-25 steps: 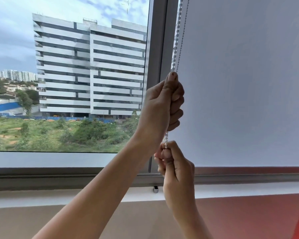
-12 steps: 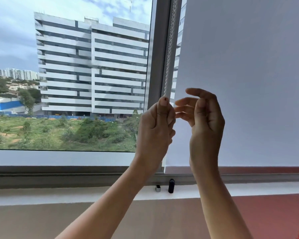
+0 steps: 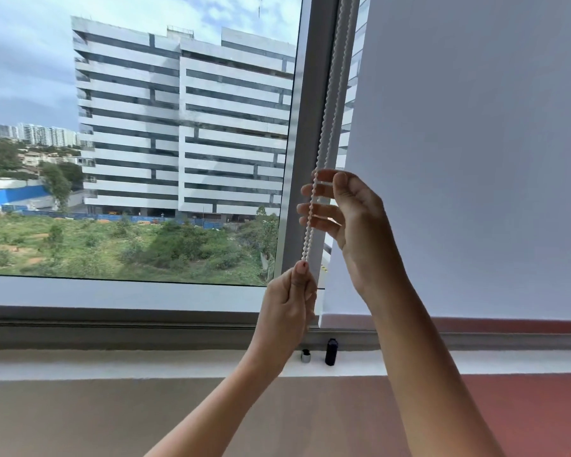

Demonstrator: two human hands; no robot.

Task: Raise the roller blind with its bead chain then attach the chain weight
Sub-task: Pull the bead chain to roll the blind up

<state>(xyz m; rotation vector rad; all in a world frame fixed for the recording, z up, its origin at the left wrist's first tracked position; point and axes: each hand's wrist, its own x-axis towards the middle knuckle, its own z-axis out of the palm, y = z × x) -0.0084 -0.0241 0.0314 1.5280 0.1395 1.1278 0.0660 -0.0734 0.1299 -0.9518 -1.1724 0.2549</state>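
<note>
The white bead chain (image 3: 323,133) hangs down the grey window frame, left of the white roller blind (image 3: 475,159). My left hand (image 3: 289,308) is closed on the chain low down, thumb on top. Higher up, my right hand (image 3: 350,219) has its fingers spread behind the chain, thumb apart from them, not gripping it. The blind's bottom edge (image 3: 459,316) sits just above the sill. A black cylindrical chain weight (image 3: 331,351) stands on the sill below my hands, with a small silver cap (image 3: 305,356) beside it.
The uncovered pane (image 3: 145,143) on the left shows a large building and greenery. A white sill (image 3: 112,367) runs along the bottom, with a tan and red wall (image 3: 112,417) beneath it.
My left hand has come down along the frame with the chain in it. My right hand let go below the left hand, rose above it and opened at the chain.
</note>
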